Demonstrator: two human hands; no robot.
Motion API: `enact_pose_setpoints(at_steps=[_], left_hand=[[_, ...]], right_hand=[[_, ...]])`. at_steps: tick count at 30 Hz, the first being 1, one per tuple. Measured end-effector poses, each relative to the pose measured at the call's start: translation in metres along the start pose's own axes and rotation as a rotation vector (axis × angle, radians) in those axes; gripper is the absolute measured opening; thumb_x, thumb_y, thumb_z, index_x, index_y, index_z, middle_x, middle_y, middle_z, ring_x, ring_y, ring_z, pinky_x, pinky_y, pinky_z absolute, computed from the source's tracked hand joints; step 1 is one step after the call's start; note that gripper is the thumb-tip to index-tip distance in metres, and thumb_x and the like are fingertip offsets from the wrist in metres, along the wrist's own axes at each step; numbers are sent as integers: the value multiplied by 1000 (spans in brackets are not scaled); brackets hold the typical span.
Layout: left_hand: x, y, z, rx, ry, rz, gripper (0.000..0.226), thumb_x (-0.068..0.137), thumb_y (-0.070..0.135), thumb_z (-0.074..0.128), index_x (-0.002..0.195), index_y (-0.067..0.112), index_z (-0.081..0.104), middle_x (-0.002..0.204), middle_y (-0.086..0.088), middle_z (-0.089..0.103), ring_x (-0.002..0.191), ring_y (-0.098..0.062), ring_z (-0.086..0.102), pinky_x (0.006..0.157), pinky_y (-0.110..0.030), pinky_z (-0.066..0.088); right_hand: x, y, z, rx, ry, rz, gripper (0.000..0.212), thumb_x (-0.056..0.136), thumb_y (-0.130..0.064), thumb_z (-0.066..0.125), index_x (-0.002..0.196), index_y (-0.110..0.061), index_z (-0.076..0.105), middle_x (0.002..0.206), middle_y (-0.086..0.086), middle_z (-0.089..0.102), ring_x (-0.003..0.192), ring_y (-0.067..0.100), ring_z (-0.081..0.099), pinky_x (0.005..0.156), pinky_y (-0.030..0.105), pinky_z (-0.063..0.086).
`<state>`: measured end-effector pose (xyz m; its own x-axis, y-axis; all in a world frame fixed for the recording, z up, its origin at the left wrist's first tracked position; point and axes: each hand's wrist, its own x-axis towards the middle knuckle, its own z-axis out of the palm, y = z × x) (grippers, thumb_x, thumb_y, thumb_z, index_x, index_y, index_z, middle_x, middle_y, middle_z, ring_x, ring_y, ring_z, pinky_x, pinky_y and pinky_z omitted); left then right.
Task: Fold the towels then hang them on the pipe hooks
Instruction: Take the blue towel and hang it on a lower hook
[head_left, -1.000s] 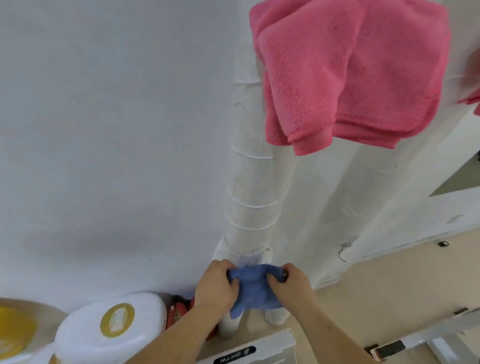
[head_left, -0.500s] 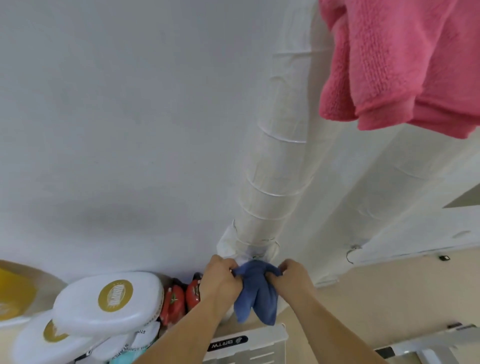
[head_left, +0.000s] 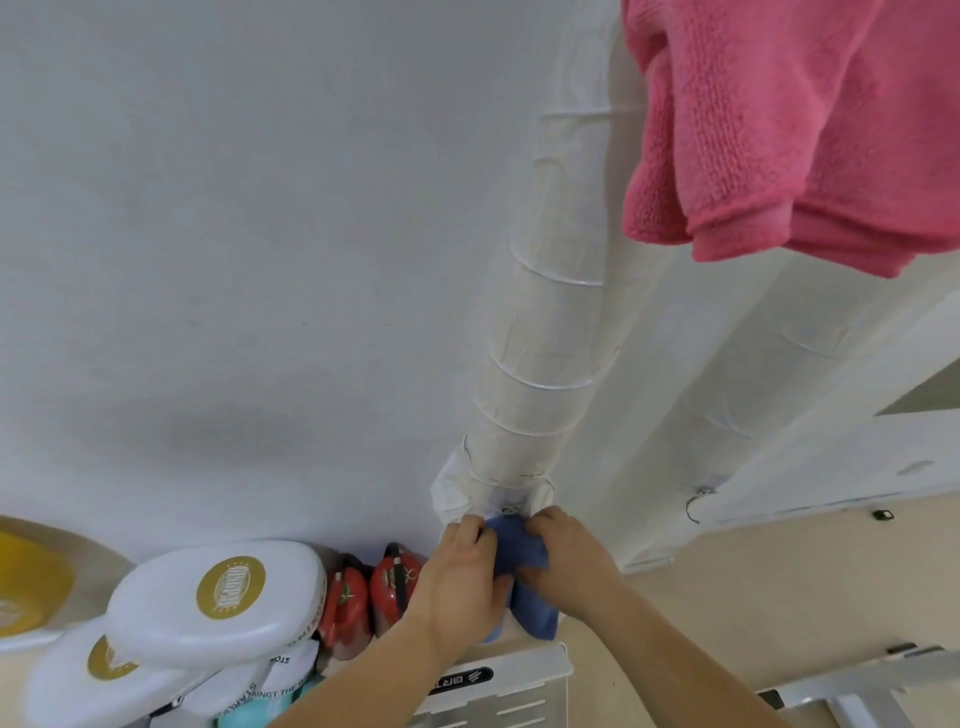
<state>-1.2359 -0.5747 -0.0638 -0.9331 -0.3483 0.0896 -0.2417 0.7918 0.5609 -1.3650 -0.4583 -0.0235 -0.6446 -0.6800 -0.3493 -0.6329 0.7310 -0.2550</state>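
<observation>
1. Closest to the lens, a fluffy pink towel (head_left: 779, 130) hangs folded over, high up the white cloth-wrapped pipe (head_left: 535, 364). That one looks done.
2. Follow the pipe down to its foot and both hands are at work. The left hand (head_left: 457, 577) and the right hand (head_left: 566, 561) each have their fingers curled round a small blue towel (head_left: 535, 618), bunching it between them.
3. The blue towel's top edge sits right against the foot of the pipe, its tail drooping below the hands.
4. A small metal fitting (head_left: 511, 508) peeks out just above the towel. It is probably the hook, though too small to be sure.
5. My read: folding is over and this is the hanging step. Next the top edge has to catch on that fitting, then both hands ease off gently so the cloth doesn't slide away.
6. Below the foot of the pipe lies a white slotted crate (head_left: 498, 680).
7. Left of the pipe stand two red fire extinguishers (head_left: 389, 587), then white tubs with gold-labelled lids (head_left: 218, 592), two labels showing.
8. Right of the pipe runs a second white wrapped pipe (head_left: 779, 338) carrying a bare wire hook (head_left: 696, 504).
9. The count: two towels, two hands, two pipes, two extinguishers, one free wire hook.
</observation>
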Motion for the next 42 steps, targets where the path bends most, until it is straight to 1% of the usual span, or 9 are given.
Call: enact_pose_setpoints(at_steps=[5, 8, 13, 18, 21, 24, 30, 36, 42], left_hand=[[-1, -1, 2, -38, 39, -27, 35, 94, 30, 55, 127, 25, 64, 122, 5, 63, 108, -19, 61, 89, -35, 55], [2, 2, 3, -28, 74, -96, 32, 99, 23, 56, 129, 26, 65, 125, 3, 65, 114, -18, 59, 93, -31, 50], [7, -2, 16, 61, -9, -115, 27, 100, 16, 56, 124, 19, 68, 112, -1, 69, 101, -19, 65, 87, -31, 51], [5, 11, -3, -724, -8, -522, 16, 98, 5, 63, 82, 1, 59, 51, -5, 46, 42, -8, 50, 42, -15, 43], [-5, 10, -11, -215, -84, -274, 15, 101, 20, 60, 112, 25, 68, 77, 6, 67, 76, -9, 65, 66, -8, 43], [-6, 8, -14, -74, -80, -177, 37, 101, 28, 56, 138, 26, 62, 125, 3, 70, 115, -17, 64, 95, -27, 46], [-1, 9, -2, -140, 73, -193, 26, 98, 22, 61, 122, 20, 69, 121, 4, 63, 108, -16, 60, 85, -17, 37], [3, 12, 5, -112, 88, -231, 22, 98, 17, 59, 116, 16, 72, 113, -1, 70, 103, -20, 64, 80, -19, 36], [10, 14, 4, -223, -10, -366, 17, 98, 21, 55, 83, 27, 61, 96, 1, 68, 94, -18, 66, 78, -24, 46]], right_hand=[[2, -2, 19, 210, 56, 89, 30, 90, -34, 61, 120, -31, 56, 104, -7, 70, 96, 20, 68, 76, 26, 47], [5, 0, 24, 236, 79, 125, 10, 89, -34, 64, 96, -34, 57, 80, -11, 62, 78, 15, 60, 68, 25, 45], [11, 0, 22, 234, 68, 177, 17, 85, -37, 66, 77, -32, 53, 71, -9, 62, 71, 15, 60, 65, 27, 49], [7, -3, 31, 234, 49, 130, 21, 87, -32, 68, 79, -38, 49, 77, -12, 61, 78, 15, 60, 73, 24, 48], [1, -1, 32, 280, 37, 100, 20, 85, -33, 66, 105, -32, 65, 100, -6, 69, 92, 17, 66, 84, 27, 53], [-2, 5, 24, 295, 21, 30, 35, 87, -35, 59, 121, -32, 65, 111, -5, 56, 96, 16, 64, 87, 29, 54], [2, 9, 26, 281, 50, 57, 35, 97, -29, 59, 132, -30, 63, 119, -7, 68, 109, 15, 66, 85, 12, 39], [4, 9, 42, 280, 102, 116, 37, 92, -43, 57, 129, -44, 58, 118, -19, 69, 104, 5, 68, 86, 11, 43], [2, 8, 48, 304, 153, 97, 38, 92, -40, 55, 130, -43, 59, 121, -17, 70, 103, 10, 68, 91, 24, 53]])
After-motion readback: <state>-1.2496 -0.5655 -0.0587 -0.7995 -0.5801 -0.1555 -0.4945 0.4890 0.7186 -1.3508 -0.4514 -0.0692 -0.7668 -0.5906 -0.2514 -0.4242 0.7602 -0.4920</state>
